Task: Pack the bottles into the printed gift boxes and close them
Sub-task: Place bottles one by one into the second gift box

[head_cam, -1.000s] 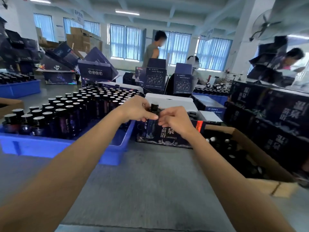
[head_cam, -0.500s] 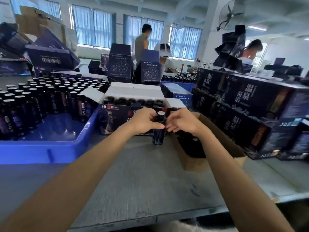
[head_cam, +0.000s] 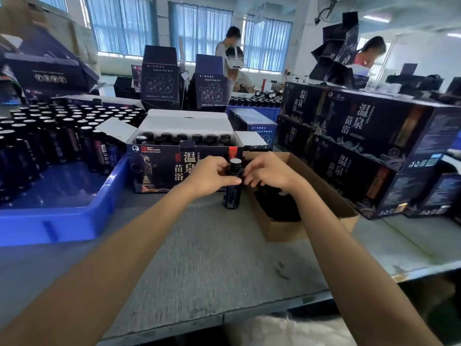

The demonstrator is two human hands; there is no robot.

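A dark blue bottle [head_cam: 232, 196] with a black cap stands upright on the grey table in front of an open printed gift box [head_cam: 159, 168]. My left hand [head_cam: 212, 177] grips the bottle's upper part from the left. My right hand [head_cam: 268, 173] touches its neck from the right, fingers curled. The gift box has its white flaps up, and a row of black-capped bottles [head_cam: 182, 139] fills its back. A blue crate [head_cam: 59, 216] at the left holds several more bottles [head_cam: 62, 136].
A brown cardboard carton [head_cam: 311, 211] with dark contents lies right of the bottle. Closed printed boxes [head_cam: 361, 146] are stacked at the right. More boxes stand at the back, with three people working behind them. The table's front edge runs near the bottom.
The bottle has come out from in front of the gift box's top and now stands on the table. Both hands stayed on it. The view shifted right and closer.
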